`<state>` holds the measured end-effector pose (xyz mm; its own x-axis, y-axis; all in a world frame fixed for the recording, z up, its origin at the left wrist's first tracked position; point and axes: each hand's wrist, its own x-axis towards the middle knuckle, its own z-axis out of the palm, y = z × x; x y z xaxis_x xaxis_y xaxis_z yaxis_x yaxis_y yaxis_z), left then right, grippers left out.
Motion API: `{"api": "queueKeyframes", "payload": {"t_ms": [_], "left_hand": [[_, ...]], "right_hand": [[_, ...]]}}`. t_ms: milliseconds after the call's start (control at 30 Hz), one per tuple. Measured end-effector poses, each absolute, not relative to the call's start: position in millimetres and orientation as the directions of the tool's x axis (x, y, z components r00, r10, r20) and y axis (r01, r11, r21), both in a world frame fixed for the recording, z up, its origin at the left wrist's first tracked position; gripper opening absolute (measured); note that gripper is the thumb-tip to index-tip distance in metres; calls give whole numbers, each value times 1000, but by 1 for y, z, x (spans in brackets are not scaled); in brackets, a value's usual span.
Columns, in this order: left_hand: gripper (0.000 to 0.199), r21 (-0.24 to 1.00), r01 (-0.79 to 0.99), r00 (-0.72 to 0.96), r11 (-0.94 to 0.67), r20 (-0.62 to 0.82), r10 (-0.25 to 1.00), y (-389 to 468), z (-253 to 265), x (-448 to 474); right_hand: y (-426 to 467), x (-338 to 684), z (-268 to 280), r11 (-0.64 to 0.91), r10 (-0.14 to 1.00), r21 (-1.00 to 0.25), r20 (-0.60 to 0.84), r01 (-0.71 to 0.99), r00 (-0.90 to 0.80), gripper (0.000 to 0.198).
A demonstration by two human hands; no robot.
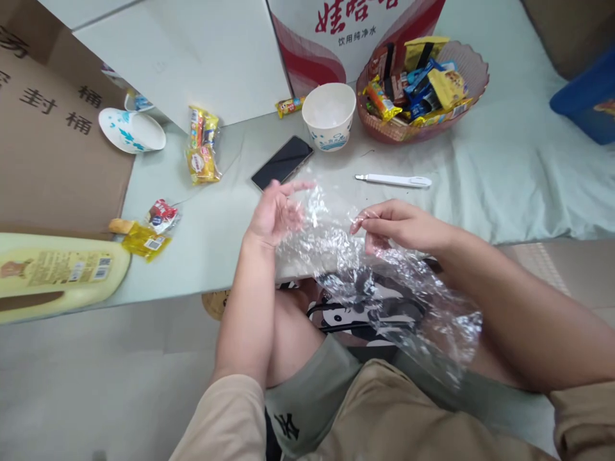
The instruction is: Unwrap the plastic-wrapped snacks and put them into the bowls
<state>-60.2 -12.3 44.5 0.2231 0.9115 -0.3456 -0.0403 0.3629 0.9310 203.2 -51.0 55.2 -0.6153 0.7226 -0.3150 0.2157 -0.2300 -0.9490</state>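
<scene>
A crumpled sheet of clear plastic film (346, 256) stretches between my hands and hangs down over my lap. My right hand (401, 224) pinches it between thumb and fingers. On the other side, my left hand (278, 214) is at the film's upper left edge, its index finger stretched out and the other fingers loosely bent behind or against the film. Just beyond my left hand lies a dark smartphone (283, 163). A white pen-shaped cutter (393, 180) rests on the cloth above my right hand.
A pink glass bowl (473, 70) holds snack packets. Beside it stand a paper bowl (331, 115) and a small yellow snack (289, 107). Leftward are bundled snacks (202, 147), a tipped paper bowl (129, 131), wrappers (148, 240) and a yellow jug (108, 272). Boxes (192, 57) border the back.
</scene>
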Motion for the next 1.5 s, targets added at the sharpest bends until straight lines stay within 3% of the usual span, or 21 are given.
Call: {"api": "queueKeyframes", "payload": {"t_ms": [67, 133, 233, 333, 467, 633, 767, 900, 1033, 1100, 1167, 1233, 1333, 1433, 1500], "left_hand": [[81, 952, -110, 136, 285, -270, 953, -16, 47, -56], [85, 973, -55, 110, 225, -218, 970, -21, 47, -45], [72, 976, 71, 217, 204, -215, 952, -29, 42, -29], [55, 956, 87, 290, 280, -293, 911, -30, 34, -25], [32, 930, 92, 202, 356, -368, 908, -26, 30, -34], [23, 959, -64, 138, 277, -266, 954, -25, 28, -33], [29, 961, -49, 87, 270, -266, 960, -27, 27, -31], [54, 977, -9, 31, 214, -213, 977, -31, 29, -33], [84, 985, 169, 22, 39, -44, 999, -39, 31, -35], [87, 948, 315, 108, -50, 17, 994, -42, 30, -38], [73, 863, 480, 233, -157, 47, 971, -43, 27, -43], [46, 750, 607, 317, -263, 75, 945, -43, 23, -47], [19, 639, 685, 284, -350, 209, 936, -42, 22, -50], [7, 682, 614, 208, -397, 346, 915, -43, 28, -50], [14, 816, 446, 203, -367, 307, 930, -45, 32, -48]], "right_hand": [[-50, 199, 52, -281, 814, -954, -295, 106, -500, 24], [-47, 193, 47, -313, 880, -949, -301, 27, -367, 23], [-42, 185, 39, -345, 911, -939, -338, 13, -235, 21], [-38, 184, 34, -354, 916, -933, -360, 63, -177, 26], [-36, 191, 32, -293, 939, -951, -306, 104, -156, 36], [-38, 189, 36, -298, 912, -949, -315, 105, -262, 35], [-38, 186, 33, -268, 933, -955, -289, 125, -213, 28], [-40, 191, 27, -141, 983, -970, -161, 200, -87, 50], [-46, 194, 28, 89, 985, -946, 37, 313, -170, 68], [-48, 194, 27, 191, 971, -898, 114, 396, -210, 62], [-48, 194, 24, 273, 958, -810, 181, 519, -222, 43], [-47, 195, 19, 331, 944, -691, 246, 642, -221, 24], [-48, 195, 18, 420, 897, -577, 383, 701, -222, 14], [-53, 196, 29, 521, 852, -659, 442, 542, -281, 10], [-57, 197, 37, 432, 896, -828, 347, 358, -279, 13]]}}
